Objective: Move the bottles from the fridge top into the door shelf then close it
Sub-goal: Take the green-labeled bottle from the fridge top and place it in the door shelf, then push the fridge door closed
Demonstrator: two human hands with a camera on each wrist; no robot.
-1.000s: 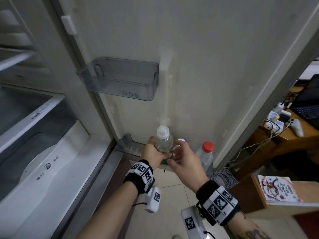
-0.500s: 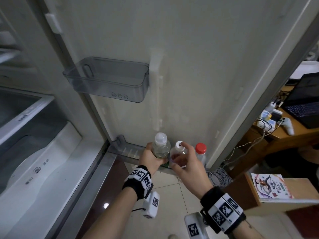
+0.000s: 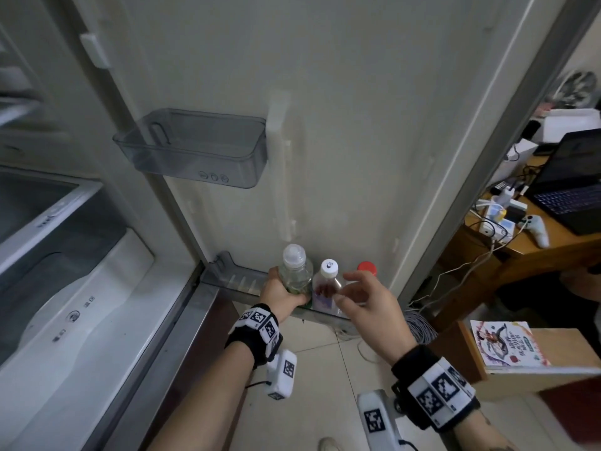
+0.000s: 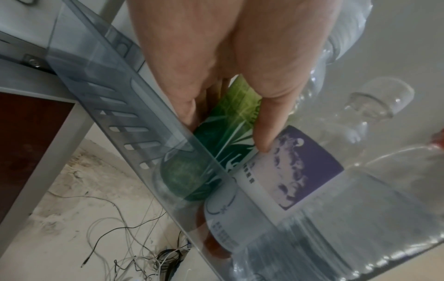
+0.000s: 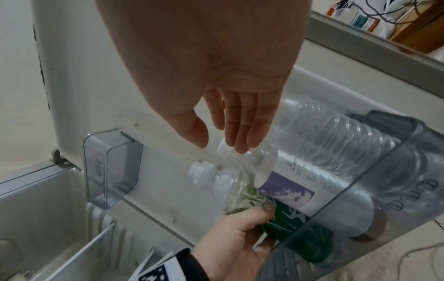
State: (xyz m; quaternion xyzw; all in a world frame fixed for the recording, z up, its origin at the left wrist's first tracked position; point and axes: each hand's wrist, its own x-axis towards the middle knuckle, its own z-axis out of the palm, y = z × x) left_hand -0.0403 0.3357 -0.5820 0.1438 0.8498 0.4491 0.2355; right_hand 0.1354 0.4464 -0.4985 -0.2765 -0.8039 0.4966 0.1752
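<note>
Three bottles stand in the bottom door shelf [image 3: 240, 283] of the open fridge door. My left hand [image 3: 281, 292] grips the green-labelled clear bottle [image 3: 294, 268] round its body, low in the shelf [image 4: 134, 121]. Beside it stands a purple-labelled bottle [image 3: 327, 281] with a white cap, then a red-capped bottle [image 3: 367, 267]. My right hand [image 3: 361, 294] hovers open just in front of the purple-labelled bottle [image 5: 288, 188], fingers straight and holding nothing. In the right wrist view the left hand [image 5: 240, 241] holds the green-labelled bottle [image 5: 235, 194].
An empty grey upper door shelf [image 3: 195, 148] hangs higher on the door. The fridge interior with white drawers [image 3: 65, 288] lies to the left. To the right are a wooden desk [image 3: 533, 249] with a laptop and cables, and a book [image 3: 504, 343] on a box.
My right hand has let go of the purple-labelled bottle and drawn back a little, opening. My left hand has lowered the green-labelled bottle deeper into the bottom shelf.
</note>
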